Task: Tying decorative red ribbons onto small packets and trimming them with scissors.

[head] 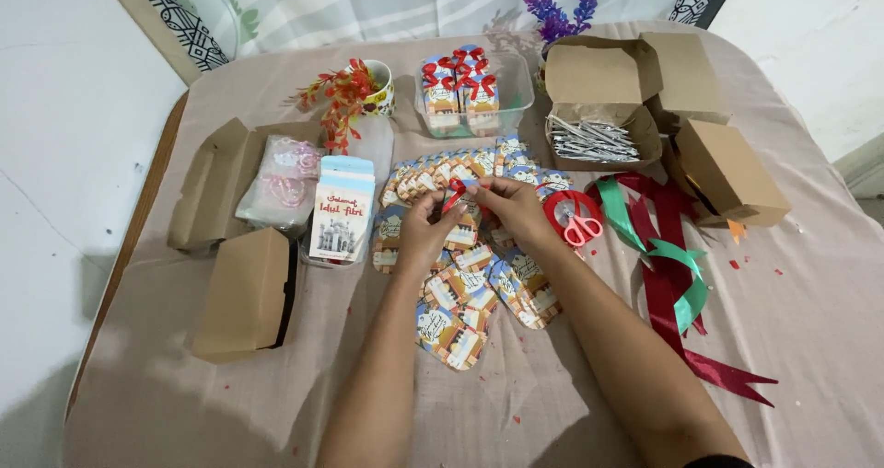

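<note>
Left hand (425,231) and right hand (514,207) both pinched shut on one small red ribbon bow (455,194), bow between their fingertips, just left of the one red-handled scissors (574,217), three brown boxes (247,293) around, two loose ribbons, red and green.

The small printed card packet with a red ribbon bow (463,203) is largely covered by the fingers of the left hand (425,232) and right hand (517,208), so the knot's state cannot be told. Both forearms are cut off by the lower edge. The spread of flat printed cards (479,293) is partly hidden beneath the hands. The thin silver pieces in the open brown cardboard box (594,139) are too small to be identified. The purple artificial flowers (557,12) are partly concealed behind the box's raised flap.
</note>
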